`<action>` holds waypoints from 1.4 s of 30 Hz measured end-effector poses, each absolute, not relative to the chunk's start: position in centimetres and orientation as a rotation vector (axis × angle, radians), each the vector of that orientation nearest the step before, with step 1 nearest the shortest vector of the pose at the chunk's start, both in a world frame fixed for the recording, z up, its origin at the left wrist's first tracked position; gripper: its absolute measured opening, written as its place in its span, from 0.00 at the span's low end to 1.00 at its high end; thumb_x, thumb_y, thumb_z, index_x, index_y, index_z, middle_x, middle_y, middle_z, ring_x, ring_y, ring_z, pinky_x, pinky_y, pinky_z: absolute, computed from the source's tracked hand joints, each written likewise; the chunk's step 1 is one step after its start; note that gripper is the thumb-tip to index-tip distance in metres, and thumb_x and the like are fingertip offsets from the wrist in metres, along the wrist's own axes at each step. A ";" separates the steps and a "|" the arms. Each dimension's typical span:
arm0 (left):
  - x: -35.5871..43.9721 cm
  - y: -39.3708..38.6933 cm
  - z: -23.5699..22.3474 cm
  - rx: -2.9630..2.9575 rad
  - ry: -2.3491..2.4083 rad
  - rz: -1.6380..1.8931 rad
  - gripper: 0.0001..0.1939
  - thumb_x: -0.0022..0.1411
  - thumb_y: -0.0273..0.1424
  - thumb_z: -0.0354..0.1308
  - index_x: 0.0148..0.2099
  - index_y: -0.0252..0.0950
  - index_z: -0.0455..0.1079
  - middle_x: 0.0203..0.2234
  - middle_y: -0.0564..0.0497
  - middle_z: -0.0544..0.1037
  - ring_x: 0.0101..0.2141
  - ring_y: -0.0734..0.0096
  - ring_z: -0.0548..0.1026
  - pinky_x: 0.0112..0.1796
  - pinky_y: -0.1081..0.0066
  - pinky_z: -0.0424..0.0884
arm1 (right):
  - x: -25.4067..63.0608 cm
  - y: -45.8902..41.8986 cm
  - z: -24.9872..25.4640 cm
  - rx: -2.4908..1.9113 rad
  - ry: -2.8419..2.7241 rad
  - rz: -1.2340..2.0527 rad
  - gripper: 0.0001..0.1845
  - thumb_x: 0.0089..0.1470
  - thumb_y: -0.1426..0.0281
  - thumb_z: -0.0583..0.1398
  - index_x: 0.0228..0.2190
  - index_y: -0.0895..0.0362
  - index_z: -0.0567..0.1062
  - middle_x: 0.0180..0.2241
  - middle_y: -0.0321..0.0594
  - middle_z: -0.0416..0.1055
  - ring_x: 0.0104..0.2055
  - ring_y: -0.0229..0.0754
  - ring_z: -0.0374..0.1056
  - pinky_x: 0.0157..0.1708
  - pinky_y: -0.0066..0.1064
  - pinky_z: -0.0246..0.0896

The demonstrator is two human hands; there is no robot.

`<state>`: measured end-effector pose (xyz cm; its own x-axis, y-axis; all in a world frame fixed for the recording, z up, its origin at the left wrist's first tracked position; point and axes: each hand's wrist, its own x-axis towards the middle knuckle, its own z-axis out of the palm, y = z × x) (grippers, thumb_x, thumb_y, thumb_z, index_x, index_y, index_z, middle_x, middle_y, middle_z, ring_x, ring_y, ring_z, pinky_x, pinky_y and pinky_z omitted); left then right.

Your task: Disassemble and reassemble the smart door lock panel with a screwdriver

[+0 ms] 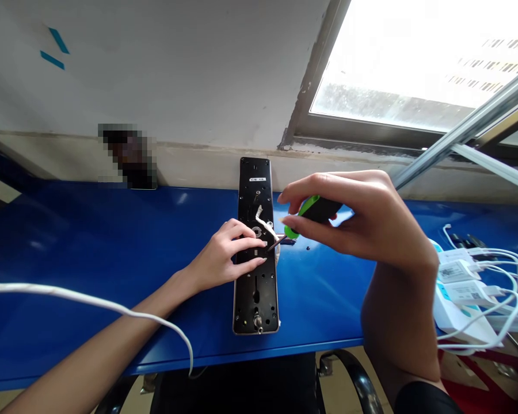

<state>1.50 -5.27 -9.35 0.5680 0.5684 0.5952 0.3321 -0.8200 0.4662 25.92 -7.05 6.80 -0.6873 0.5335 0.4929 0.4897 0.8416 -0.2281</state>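
A long black panel point(255, 296), which looks like the back of a door lock, lies on the table with its far end near the wall. It carries a "CE 15" label, several screw holes and a metal post at the near end. My left hand point(228, 253) rests on the panel's middle, fingers stretched out and spread. In my right hand point(349, 213) is a green and black screwdriver point(313, 214), held tilted, its tip at the panel's right side close to my left fingertips. A white wrapped cable point(265, 223) crosses the panel beside the tip.
The blue table point(155, 230) meets a wall at the back. White chargers and cables point(461, 282) crowd a power strip at the right. One white cable point(90, 294) passes over my left forearm. A dark, pixelated object point(133, 158) leans on the wall. A chair point(242, 391) stands at the front.
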 end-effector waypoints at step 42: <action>1.8 -5.6 -8.9 2.525 0.792 1.087 0.13 0.65 0.33 0.69 0.51 0.37 0.79 0.41 0.47 0.79 0.45 0.61 0.73 0.47 0.58 0.73 | 26.2 -7.8 7.8 -0.993 -2.441 0.326 0.24 0.51 0.67 0.66 0.50 0.37 0.76 0.47 0.32 0.81 0.44 0.51 0.78 0.45 0.49 0.78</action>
